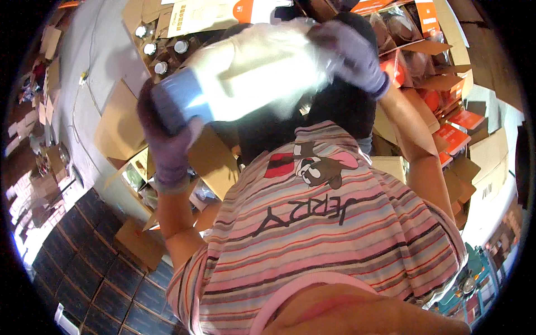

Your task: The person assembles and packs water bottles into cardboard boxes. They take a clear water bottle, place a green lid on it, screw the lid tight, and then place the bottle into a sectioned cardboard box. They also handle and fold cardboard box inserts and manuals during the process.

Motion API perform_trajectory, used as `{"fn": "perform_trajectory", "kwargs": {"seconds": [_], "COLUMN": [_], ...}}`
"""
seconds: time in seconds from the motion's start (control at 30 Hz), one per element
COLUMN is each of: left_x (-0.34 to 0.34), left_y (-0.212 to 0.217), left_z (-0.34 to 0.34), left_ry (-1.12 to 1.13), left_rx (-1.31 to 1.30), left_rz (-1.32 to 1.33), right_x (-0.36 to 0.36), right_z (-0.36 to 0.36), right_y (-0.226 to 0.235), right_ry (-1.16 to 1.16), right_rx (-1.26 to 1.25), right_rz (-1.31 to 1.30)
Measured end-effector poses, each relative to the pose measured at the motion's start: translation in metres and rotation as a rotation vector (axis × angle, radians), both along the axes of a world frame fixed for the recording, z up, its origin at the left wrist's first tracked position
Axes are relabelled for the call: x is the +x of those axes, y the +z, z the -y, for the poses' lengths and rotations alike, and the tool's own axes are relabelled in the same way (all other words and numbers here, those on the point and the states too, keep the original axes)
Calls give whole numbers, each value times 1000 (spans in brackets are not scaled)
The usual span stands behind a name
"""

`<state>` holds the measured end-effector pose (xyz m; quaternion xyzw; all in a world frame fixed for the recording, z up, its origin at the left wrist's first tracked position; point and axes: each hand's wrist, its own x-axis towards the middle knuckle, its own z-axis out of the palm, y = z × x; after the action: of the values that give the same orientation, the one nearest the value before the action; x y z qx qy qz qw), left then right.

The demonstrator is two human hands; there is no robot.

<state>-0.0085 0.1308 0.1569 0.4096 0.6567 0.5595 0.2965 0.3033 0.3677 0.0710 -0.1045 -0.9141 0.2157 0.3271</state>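
shiny plastic-wrapped pack (268, 84) is up over the lap (340, 114), left hand (167, 142) curled round its blue end, right hand (355, 58) gripping the other. probably light, slippery; hold both ends.

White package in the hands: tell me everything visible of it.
The package is bulky, white and glossy like plastic wrap, with a blue end. It slants up rightward, held above the dark legs: left hand on the blue end, right hand on the opposite end. Blur and glare hide finer details.
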Motion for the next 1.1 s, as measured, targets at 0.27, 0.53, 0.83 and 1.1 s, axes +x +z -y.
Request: {"fn": "perform_trajectory", "kwargs": {"seconds": [0.27,0.53,0.83,1.1], "left_x": [-70,-51,-8,15], "left_y": [-56,-66,-49,-65], "left_z": [62,61,3,-45], "left_ry": [249,235,-125,-275], "left_rx": [102,101,-141,-160], "left_rz": [588,601,-490,-42], "right_x": [-16,-1,19,3], "right_z": [49,61,31,70], "right_y": [-36,37,50,81], "right_ry": [-241,107,77,-59], "right_rx": [449,-723,-1215,-275], "right_rz": [657,184,-141,-53]}}
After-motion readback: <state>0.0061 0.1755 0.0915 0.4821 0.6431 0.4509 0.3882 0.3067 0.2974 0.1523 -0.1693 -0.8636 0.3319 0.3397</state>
